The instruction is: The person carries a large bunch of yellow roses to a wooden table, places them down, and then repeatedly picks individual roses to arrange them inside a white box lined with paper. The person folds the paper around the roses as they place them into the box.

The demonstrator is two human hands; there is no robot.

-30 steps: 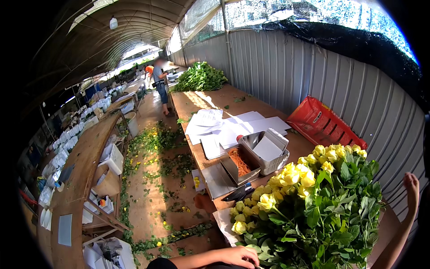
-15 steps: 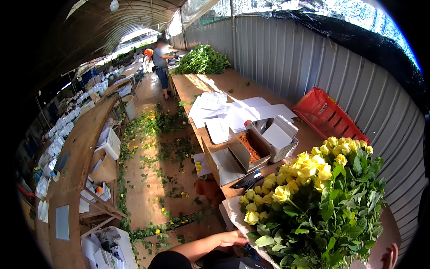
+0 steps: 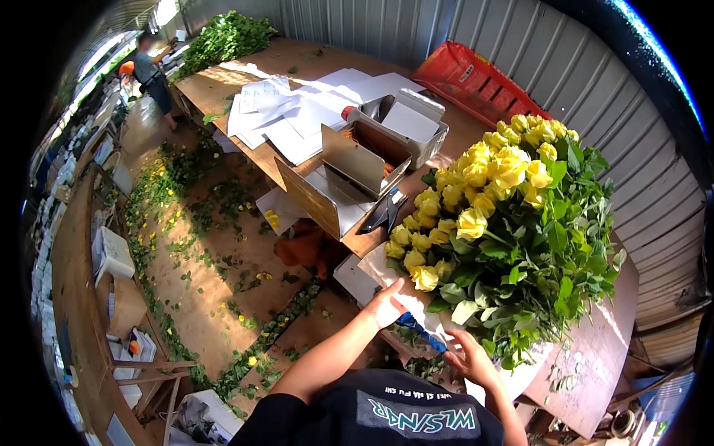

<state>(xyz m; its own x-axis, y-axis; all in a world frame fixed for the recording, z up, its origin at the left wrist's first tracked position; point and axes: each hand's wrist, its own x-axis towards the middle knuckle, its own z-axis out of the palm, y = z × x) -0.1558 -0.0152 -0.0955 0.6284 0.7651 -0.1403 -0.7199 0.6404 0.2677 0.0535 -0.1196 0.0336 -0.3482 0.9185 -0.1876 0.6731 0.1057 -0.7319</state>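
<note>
A large bunch of yellow roses [image 3: 476, 178] with dense green leaves lies on a sheet of pale wrapping paper [image 3: 383, 269] at the table's near end. At the paper's left near edge, my left hand [image 3: 385, 303] is closed on the border, its fingertips partly hidden. My right hand [image 3: 473, 360] is by the near edge of the same sheet, below the leaves, fingers apart and holding nothing visible. Something blue [image 3: 422, 331] shows between my two hands beneath the paper. Most stems are hidden by leaves.
Left of the roses are an open metal box [image 3: 372, 152], white sheets [image 3: 297, 123] and a dark-handled tool [image 3: 387, 210]. A red crate [image 3: 480, 83] leans by the corrugated wall. Cut leaves and petals litter the floor [image 3: 201, 275]. A person [image 3: 152, 78] stands farther off.
My view has turned right and down. My right hand has come in from the far right to the paper's near edge. My left hand stays at the paper's left edge.
</note>
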